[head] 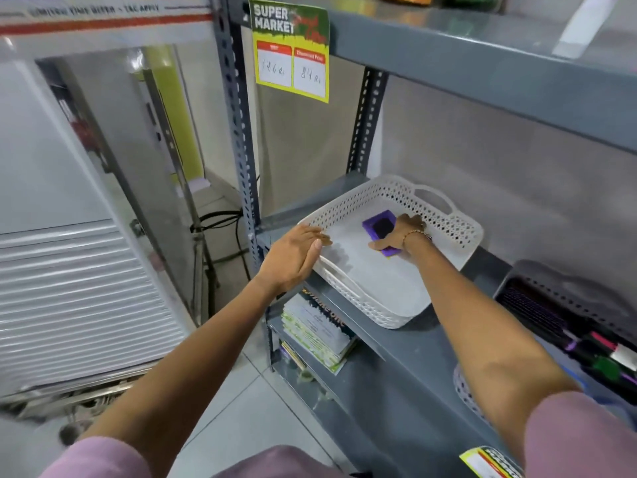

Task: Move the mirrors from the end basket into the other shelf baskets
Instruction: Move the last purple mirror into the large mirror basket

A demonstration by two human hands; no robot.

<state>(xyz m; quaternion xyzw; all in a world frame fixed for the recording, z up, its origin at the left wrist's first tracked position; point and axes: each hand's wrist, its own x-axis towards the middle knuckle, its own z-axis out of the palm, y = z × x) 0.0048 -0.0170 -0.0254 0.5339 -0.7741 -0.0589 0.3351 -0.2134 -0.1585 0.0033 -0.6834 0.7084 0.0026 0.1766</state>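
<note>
A white perforated basket (458,232) sits at the left end of the grey shelf (406,350). Inside it lies a small purple-framed mirror (378,226), tilted, with a dark glass face. My right hand (400,232) reaches into the basket and its fingers grip the mirror's near side. My left hand (293,257) rests flat, fingers together, against the basket's left rim and holds nothing. Apart from the mirror, the basket's floor is bare.
A dark basket (565,305) with combs and coloured items stands to the right on the same shelf. Another white basket's edge (463,391) shows under my right arm. Books (317,329) lie on the lower shelf. A price sign (291,50) hangs above. A white cooler (69,270) stands left.
</note>
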